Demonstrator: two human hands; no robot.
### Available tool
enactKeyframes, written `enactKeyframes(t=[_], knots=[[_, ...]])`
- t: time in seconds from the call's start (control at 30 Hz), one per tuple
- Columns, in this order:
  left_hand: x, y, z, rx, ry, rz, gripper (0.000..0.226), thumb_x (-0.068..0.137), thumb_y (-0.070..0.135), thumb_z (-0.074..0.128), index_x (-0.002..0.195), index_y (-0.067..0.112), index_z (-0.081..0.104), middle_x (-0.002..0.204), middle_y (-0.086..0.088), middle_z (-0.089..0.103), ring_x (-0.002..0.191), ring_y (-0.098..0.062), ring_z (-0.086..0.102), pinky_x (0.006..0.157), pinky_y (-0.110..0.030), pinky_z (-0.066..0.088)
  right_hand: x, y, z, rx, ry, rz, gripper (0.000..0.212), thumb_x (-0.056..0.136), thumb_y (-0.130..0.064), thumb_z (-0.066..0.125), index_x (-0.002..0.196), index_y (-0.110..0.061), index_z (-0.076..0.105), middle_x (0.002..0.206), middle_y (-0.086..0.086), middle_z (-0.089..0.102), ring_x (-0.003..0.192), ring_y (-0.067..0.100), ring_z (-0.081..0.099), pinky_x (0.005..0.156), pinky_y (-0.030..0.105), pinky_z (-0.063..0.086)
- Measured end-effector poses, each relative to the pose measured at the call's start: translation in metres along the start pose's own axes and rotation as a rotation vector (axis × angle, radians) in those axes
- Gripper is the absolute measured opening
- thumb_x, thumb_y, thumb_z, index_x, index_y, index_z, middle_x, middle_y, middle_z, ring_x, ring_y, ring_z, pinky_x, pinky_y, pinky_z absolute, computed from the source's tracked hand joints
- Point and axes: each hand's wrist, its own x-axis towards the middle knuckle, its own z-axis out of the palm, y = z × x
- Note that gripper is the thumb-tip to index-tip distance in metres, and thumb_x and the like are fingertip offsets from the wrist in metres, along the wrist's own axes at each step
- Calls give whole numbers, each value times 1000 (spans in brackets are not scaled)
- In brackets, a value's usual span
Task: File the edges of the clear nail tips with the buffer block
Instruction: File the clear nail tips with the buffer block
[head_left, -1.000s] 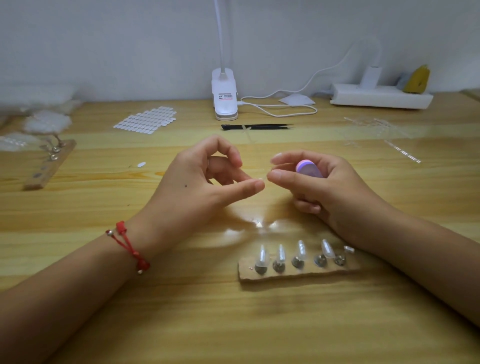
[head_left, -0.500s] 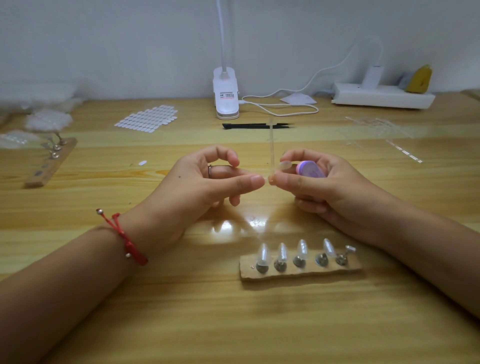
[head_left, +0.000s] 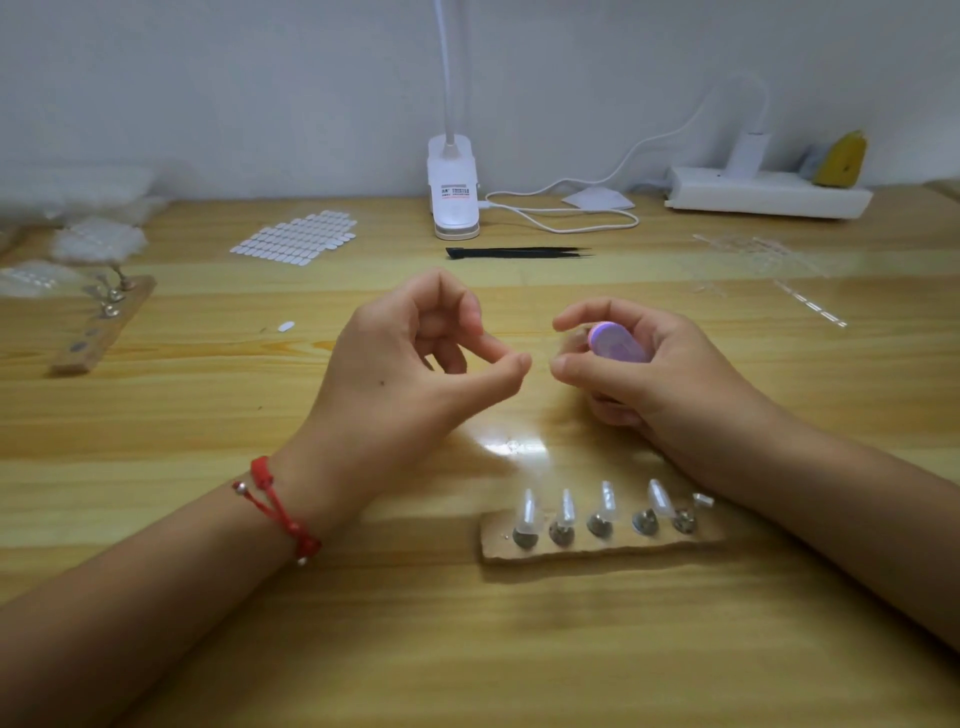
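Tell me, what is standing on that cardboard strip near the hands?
Five metal stands in a row on the cardboard strip, each carrying a clear nail tip; the rightmost looks smaller. The tips hide how they attach.

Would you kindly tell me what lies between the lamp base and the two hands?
In the head view, only the black tweezers lie there, on the wooden table.

The buffer (head_left: 615, 344), a small lilac block with a rounded end, sits gripped in the right hand (head_left: 662, 387). At its 6 o'clock, clear tips (head_left: 607, 496) stand upright in a row on metal pegs (head_left: 598, 525).
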Motion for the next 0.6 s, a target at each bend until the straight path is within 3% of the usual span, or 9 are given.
enactKeyframes(t=[0.1,0.13,0.2,0.3,0.4,0.47,0.6], knots=[[-1,4,-3,-30,52,72,34,71,24,81,74,21,47,76,9,72,50,-4,42,48,-14,38,-2,-5,2,-148,-47,6,36,74,-28,81,107,-29,69,65,-15,53,51,1,44,47,14,36],[-2,4,-3,-44,55,67,36,70,26,82,74,21,47,77,8,73,50,-3,43,48,-15,39,-1,-7,2,-50,-64,37,34,77,-29,78,109,-26,68,65,-14,52,50,3,41,45,16,34],[-2,4,-1,-88,28,20,34,69,29,80,75,21,48,80,6,73,52,-4,43,50,-16,40,3,-11,3,286,-82,129,29,84,-23,52,107,-12,67,71,-4,50,52,7,36,44,19,30],[-3,2,3,-212,-21,-90,31,67,28,76,75,20,48,81,3,73,56,-8,45,54,-14,42,3,-11,0,483,-90,155,36,91,-6,31,106,-3,64,74,5,47,58,13,40,51,23,40],[-3,-1,5,-273,-23,-155,32,63,29,76,73,19,46,78,4,73,71,-18,51,61,-15,45,4,-8,-2,422,-149,117,28,92,-6,46,110,-8,68,84,7,60,73,16,60,72,28,58],[-2,0,5,-307,-5,-178,33,64,25,76,71,18,45,75,3,73,68,-14,53,56,-11,44,5,-5,-4,387,-155,87,29,84,-10,57,108,-11,72,93,8,70,88,18,68,83,30,58],[0,2,5,-388,9,-193,32,76,1,71,72,14,41,68,2,71,44,3,54,48,-5,38,3,-2,-2,330,-166,45,28,77,-14,66,104,-14,75,102,11,75,96,18,71,74,22,56]])
